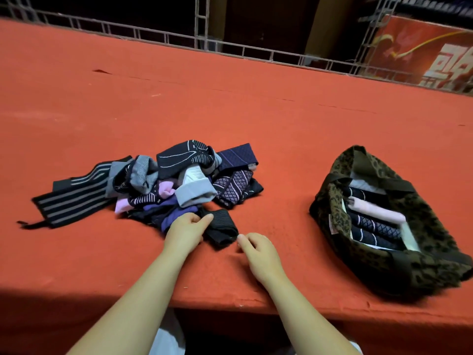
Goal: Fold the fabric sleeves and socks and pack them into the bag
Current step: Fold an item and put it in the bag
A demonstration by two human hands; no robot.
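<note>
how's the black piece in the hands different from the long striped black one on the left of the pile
The black piece is plain, folded compact and pinched by the left hand; the striped piece has grey stripes, lies stretched out flat and is untouched. The black piece is at the pile's near edge, the striped piece at its left. Both are dark fabric on the red table.

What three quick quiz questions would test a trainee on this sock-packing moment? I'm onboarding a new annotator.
1. True or false: the leopard-print bag already holds folded pieces.
2. Which hand pinches the black sock: A left, B right?
3. On which side of the bag does the unsorted pile lie?

Key
1. True; folded pieces lie in a row inside.
2. A; the left hand pinches it, while the right hand is beside its end.
3. Its left, on the red tabletop.
</note>
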